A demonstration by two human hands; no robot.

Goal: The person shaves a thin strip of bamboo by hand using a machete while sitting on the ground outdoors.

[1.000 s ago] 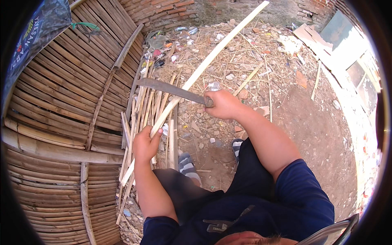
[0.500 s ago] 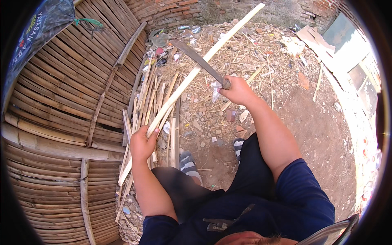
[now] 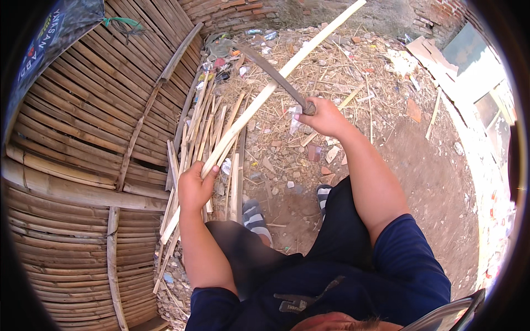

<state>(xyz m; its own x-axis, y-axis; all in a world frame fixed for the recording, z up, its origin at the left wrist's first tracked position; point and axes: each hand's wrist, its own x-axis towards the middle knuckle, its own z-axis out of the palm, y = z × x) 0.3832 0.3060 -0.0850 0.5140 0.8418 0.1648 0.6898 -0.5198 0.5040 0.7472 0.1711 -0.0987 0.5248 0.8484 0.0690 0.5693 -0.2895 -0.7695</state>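
My left hand point(image 3: 196, 186) is closed round a long pale bamboo strip point(image 3: 248, 113), with the thumb along its top. The strip slants from beside my left forearm up to the far right, toward the brick wall. In my right hand point(image 3: 326, 117) is the handle of a machete point(image 3: 287, 87). Its dark, slightly curved blade points to the far left and crosses the strip about midway along. Whether the edge bites into the strip, I cannot tell.
A pile of loose bamboo strips point(image 3: 204, 124) lies along the bamboo-slat wall point(image 3: 77, 110) on the left. Rubble, straw and litter cover the ground toward the brick wall point(image 3: 309, 14). My socked feet point(image 3: 254, 218) are below my hands. Flat panels point(image 3: 469, 60) lean at the far right.
Both hands have shifted a little away from me, with the strip and the machete. The blade still crosses the strip, and both grips look the same.
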